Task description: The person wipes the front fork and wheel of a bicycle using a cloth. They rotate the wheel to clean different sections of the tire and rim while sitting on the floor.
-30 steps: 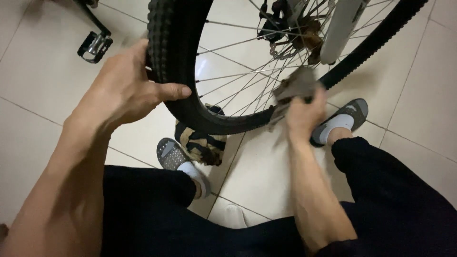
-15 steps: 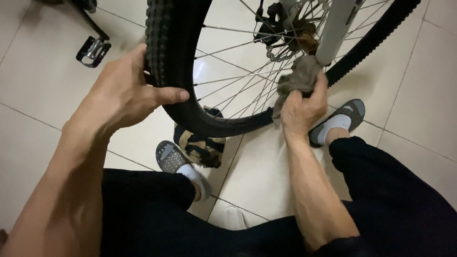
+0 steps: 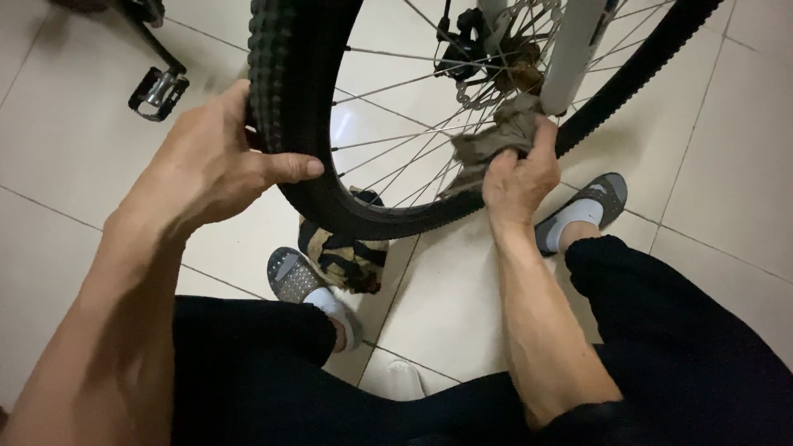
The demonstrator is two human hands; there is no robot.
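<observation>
A bicycle wheel with a knobbly black tyre (image 3: 291, 99) and thin silver spokes (image 3: 396, 140) stands in front of me. My left hand (image 3: 216, 161) grips the tyre's near side, thumb across the inner rim. My right hand (image 3: 519, 175) holds a grey-brown rag (image 3: 496, 136) pressed among the spokes, just below the sprockets and chain (image 3: 487, 54) at the hub. A white frame tube (image 3: 570, 54) runs down beside the hub, right above the rag.
A dark striped cloth (image 3: 347, 252) lies on the pale tiled floor under the wheel. A metal pedal (image 3: 159, 89) on its crank sits at the upper left. My feet in grey slippers (image 3: 591, 206) rest on either side, my legs in black trousers (image 3: 677, 330).
My right hand has carried the rag up from the lower rim to the spokes near the hub. My left hand keeps its grip on the tyre.
</observation>
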